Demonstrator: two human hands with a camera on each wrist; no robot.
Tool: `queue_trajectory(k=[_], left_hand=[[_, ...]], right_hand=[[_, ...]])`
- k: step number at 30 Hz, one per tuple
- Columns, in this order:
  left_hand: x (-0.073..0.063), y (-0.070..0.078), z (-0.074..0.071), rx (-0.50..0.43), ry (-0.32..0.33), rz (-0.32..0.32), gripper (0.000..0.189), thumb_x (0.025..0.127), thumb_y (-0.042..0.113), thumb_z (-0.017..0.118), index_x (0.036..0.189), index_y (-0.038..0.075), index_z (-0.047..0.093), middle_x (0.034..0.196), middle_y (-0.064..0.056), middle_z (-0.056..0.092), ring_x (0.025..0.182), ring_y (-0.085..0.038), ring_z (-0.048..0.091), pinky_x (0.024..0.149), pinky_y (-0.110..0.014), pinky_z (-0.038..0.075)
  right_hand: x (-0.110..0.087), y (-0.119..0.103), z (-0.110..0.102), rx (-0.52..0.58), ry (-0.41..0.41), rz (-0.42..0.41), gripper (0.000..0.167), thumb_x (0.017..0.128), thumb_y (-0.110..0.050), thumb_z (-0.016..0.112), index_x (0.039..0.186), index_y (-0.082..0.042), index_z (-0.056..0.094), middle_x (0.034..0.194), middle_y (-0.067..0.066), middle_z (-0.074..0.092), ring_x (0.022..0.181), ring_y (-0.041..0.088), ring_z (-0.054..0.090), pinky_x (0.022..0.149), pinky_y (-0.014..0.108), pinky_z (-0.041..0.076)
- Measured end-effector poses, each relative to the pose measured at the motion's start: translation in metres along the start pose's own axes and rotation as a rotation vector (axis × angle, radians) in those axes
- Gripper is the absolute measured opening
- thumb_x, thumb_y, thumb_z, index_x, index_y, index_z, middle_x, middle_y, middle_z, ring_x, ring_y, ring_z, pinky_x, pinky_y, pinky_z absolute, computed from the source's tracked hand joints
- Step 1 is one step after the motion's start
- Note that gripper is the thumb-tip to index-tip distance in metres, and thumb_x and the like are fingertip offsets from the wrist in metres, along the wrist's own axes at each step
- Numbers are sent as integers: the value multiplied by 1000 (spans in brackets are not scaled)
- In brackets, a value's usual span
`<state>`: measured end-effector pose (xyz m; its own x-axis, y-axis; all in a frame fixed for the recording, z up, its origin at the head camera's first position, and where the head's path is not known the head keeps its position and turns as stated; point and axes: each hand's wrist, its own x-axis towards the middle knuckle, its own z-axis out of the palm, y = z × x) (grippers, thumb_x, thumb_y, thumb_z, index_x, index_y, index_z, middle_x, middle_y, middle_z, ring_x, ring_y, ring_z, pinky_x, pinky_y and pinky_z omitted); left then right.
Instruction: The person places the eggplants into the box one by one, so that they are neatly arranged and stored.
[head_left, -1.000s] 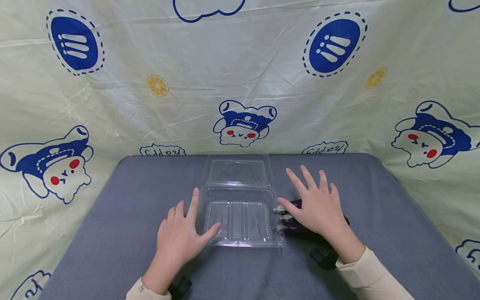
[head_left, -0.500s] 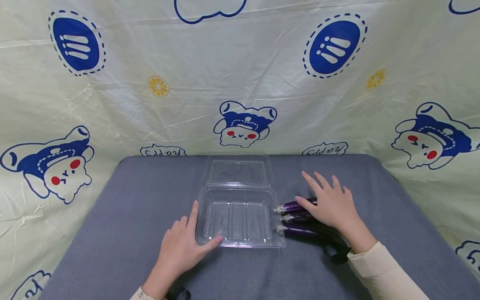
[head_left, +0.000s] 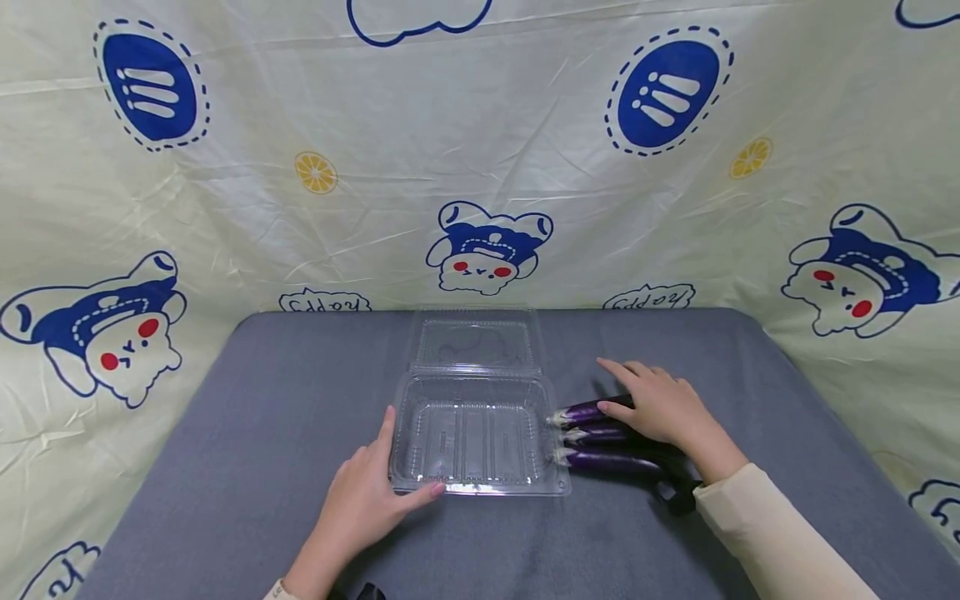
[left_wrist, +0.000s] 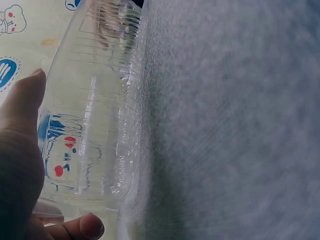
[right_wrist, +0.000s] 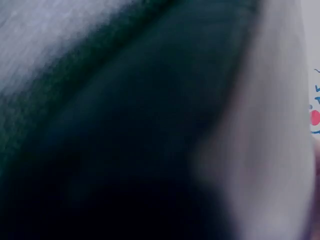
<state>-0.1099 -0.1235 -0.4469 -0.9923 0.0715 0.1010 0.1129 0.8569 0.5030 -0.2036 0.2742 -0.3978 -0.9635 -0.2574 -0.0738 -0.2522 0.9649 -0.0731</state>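
A clear plastic clamshell container [head_left: 480, 479] lies open on the table, lid [head_left: 477, 342] folded back. My left hand [head_left: 365, 492] touches its near-left corner, thumb at the front rim and index finger along the left side. In the left wrist view, thumb and fingertips show beside the clear wall [left_wrist: 100, 150]. Three dark purple eggplants lie side by side right of the container, stem ends at its right rim. My right hand [head_left: 663, 408] is over the farthest eggplant [head_left: 588, 413], thumb on or just above it, index finger extended beyond it. Nearer lie the middle eggplant [head_left: 600, 433] and nearest eggplant [head_left: 611, 462].
A grey cloth covers the table [head_left: 285, 400]. A pale printed curtain [head_left: 375, 233] hangs behind and around it. A black strap [head_left: 678, 496] shows under the right wrist. The right wrist view is mostly dark and blurred.
My right hand has moved right along the eggplants and lowered, its spread fingers drawing together. My left hand has come down onto the container's near-left corner. Container and eggplants have stayed put.
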Motion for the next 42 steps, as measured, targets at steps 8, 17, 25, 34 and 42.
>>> queue_trajectory(k=[8, 17, 25, 34, 42], left_hand=[[-2, -1, 3, -66, -10, -15, 127, 67, 81, 69, 160, 12, 17, 132, -19, 63, 115, -34, 64, 95, -51, 50], [-3, -3, 3, -100, -7, -21, 128, 67, 79, 71, 160, 12, 16, 134, -20, 62, 118, -34, 63, 96, -51, 50], [-3, -3, 4, -131, -7, -15, 127, 67, 77, 73, 160, 12, 15, 133, -20, 62, 118, -32, 63, 97, -50, 50], [-5, -3, 5, -142, -5, -21, 127, 66, 76, 74, 160, 12, 16, 135, -20, 61, 119, -33, 62, 97, -50, 50], [-6, -4, 7, -165, -6, -46, 128, 65, 76, 75, 161, 16, 15, 136, -18, 61, 120, -31, 62, 98, -50, 50]], right_hand=[[5, 6, 3, 70, -7, -152, 62, 97, -41, 62, 152, -20, 42, 144, 21, 52, 127, 47, 52, 94, 72, 39], [10, 9, 2, 165, -72, -258, 57, 97, -34, 63, 148, -16, 46, 140, 17, 58, 129, 42, 53, 100, 64, 41], [13, 5, 1, 139, -80, -269, 47, 98, -22, 63, 142, -9, 54, 132, 16, 64, 121, 40, 60, 99, 58, 46], [14, 9, 17, 96, 19, -261, 47, 95, -16, 67, 141, -13, 55, 127, 17, 64, 116, 39, 61, 95, 57, 48], [11, 15, 23, 169, 146, -250, 51, 96, -15, 65, 144, -14, 50, 122, 15, 65, 112, 38, 63, 91, 57, 50]])
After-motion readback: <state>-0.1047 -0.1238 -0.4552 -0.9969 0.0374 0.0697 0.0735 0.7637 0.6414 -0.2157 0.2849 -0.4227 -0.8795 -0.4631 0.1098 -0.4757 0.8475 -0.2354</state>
